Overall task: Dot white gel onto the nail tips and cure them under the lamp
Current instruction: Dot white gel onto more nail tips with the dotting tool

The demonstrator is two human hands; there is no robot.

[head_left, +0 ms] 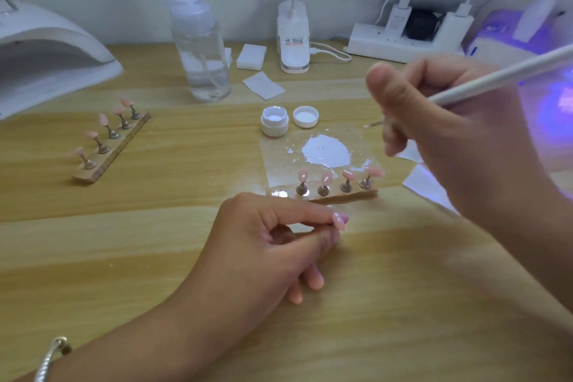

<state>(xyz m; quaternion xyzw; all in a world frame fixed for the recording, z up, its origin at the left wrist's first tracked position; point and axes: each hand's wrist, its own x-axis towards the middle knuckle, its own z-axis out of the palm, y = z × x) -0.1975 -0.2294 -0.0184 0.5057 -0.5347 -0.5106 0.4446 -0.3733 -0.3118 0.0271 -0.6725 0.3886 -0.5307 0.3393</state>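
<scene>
My left hand (263,245) pinches a pink nail tip (340,219) on its stand between thumb and forefinger, just in front of a wooden holder strip (341,195) with several pink tips on metal stands. My right hand (449,133) grips a white dotting pen (496,77), its fine point (370,125) hovering above a clear palette sheet (276,164) that carries a puddle of white gel (325,150). An open white gel jar (274,121) and its lid (305,116) sit behind the palette.
A white curing lamp (46,53) stands at far left, and a second lamp (527,49) glows violet at far right. A second strip of pink tips (111,141) lies left of centre. A pump bottle (201,49), wipes (263,85), a desk lamp base (293,40) and a power strip (403,43) line the back.
</scene>
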